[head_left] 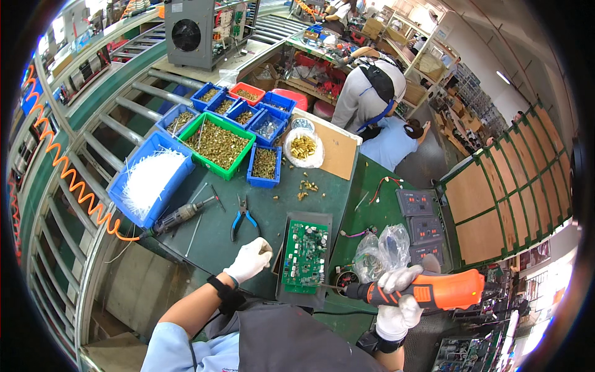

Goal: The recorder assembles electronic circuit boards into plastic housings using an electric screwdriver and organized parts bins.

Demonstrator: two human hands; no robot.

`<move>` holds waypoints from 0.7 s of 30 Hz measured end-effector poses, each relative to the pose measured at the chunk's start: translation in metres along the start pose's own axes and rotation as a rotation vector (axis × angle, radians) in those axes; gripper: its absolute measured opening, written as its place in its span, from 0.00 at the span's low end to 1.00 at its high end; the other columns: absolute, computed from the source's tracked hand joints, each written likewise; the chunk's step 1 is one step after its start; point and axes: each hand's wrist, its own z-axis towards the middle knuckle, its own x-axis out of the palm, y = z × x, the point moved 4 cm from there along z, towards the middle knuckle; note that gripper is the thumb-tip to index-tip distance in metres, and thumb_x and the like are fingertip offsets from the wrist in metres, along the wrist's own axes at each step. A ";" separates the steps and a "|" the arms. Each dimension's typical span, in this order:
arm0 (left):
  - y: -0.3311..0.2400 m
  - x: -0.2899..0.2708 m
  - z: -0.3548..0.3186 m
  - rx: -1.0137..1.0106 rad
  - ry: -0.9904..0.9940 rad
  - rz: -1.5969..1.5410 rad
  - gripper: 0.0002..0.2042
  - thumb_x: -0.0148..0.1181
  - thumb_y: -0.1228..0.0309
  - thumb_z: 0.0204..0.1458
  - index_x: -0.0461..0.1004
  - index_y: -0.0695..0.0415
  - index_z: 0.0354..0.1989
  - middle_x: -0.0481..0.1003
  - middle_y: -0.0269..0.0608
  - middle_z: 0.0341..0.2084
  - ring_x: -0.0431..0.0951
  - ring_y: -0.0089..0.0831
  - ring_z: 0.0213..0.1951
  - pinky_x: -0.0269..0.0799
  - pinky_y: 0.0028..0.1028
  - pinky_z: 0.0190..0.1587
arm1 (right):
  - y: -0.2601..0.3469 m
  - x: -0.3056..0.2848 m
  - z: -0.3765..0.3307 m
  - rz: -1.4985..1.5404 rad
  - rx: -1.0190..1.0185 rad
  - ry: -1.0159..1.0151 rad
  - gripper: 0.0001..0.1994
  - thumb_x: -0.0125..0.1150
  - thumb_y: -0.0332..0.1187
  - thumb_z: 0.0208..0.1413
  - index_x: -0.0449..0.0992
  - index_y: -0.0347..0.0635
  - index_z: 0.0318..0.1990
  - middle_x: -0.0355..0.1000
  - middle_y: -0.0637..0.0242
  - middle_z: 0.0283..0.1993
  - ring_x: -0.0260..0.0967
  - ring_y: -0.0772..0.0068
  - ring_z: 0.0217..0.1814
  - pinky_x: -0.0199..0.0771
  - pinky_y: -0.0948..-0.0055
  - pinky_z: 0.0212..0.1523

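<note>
A green circuit board (304, 253) lies on a dark grey tray (325, 220) on the green bench. My right hand (398, 299), in a white glove, grips an orange electric screwdriver (427, 291); its bit points left at the board's lower right corner. My left hand (250, 260), also gloved, is closed just left of the board, fingertips pinched beside its edge; whether it holds a small part cannot be told. A black strap sits on my left wrist.
Blue-handled pliers (243, 218) and a pneumatic driver (180, 217) on an orange coiled hose (68, 173) lie left of the board. Bins of brass parts (218, 144), white ties (150, 177), a bag of brass pieces (303, 147). Grey panels (418, 217), plastic bags (381, 248). Two people work beyond the bench.
</note>
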 end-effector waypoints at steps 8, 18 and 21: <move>-0.055 0.026 -0.027 -0.334 0.536 -1.220 0.13 0.57 0.69 0.58 0.71 0.65 0.46 0.74 0.40 0.36 0.71 0.22 0.30 0.66 0.20 0.30 | 0.011 0.015 0.025 0.136 -0.045 -0.029 0.21 0.67 0.35 0.42 0.63 0.39 0.41 0.63 0.67 0.30 0.64 0.72 0.30 0.65 0.72 0.34; -0.060 0.038 -0.038 -0.393 0.561 -1.325 0.18 0.60 0.63 0.56 0.70 0.66 0.46 0.70 0.38 0.31 0.64 0.22 0.27 0.62 0.21 0.29 | 0.006 -0.006 0.014 0.078 -0.081 -0.063 0.27 0.61 0.38 0.47 0.61 0.33 0.52 0.59 0.67 0.31 0.57 0.76 0.30 0.63 0.73 0.35; -0.060 0.041 -0.037 -0.378 0.599 -1.292 0.17 0.60 0.64 0.56 0.70 0.65 0.46 0.70 0.38 0.30 0.65 0.22 0.26 0.62 0.21 0.28 | 0.003 -0.006 0.017 0.103 -0.009 0.012 0.20 0.62 0.39 0.47 0.63 0.37 0.41 0.58 0.68 0.30 0.57 0.76 0.30 0.63 0.74 0.34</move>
